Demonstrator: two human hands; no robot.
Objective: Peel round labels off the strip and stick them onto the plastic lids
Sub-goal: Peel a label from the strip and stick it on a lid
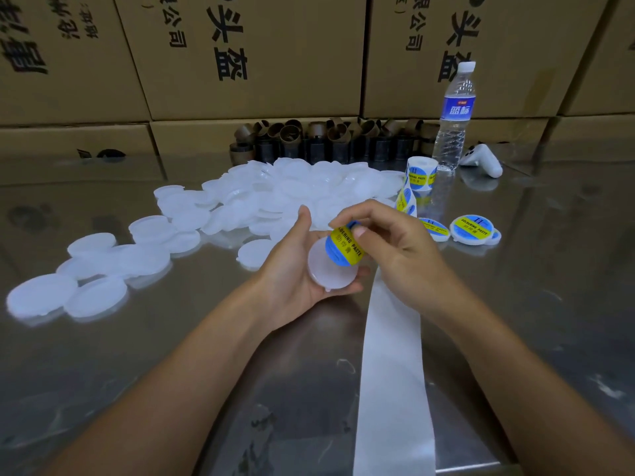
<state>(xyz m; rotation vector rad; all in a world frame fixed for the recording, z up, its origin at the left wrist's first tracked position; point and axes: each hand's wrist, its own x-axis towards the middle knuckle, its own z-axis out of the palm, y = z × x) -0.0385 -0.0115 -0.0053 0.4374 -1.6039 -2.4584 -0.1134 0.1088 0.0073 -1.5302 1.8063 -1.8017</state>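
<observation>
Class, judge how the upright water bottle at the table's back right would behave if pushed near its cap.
Tall and narrow, the water bottle would probably tip rather than slide. Once down, its round body could roll on the smooth metal table.

Polished sheet metal for the desk, glossy and mirror-like yet scuffed and smeared in places; matt brown cardboard in the cartons behind, duller and darker cardboard in the short tubes. Milky, translucent plastic, smooth with a soft sheen, in the heaped lids and the held lid; glossy printed face on the label, smooth pale backing strip with a faint paper-like shine. Clear, ribbed, glossy plastic in the bottle, smooth white plastic in the controller.
</observation>
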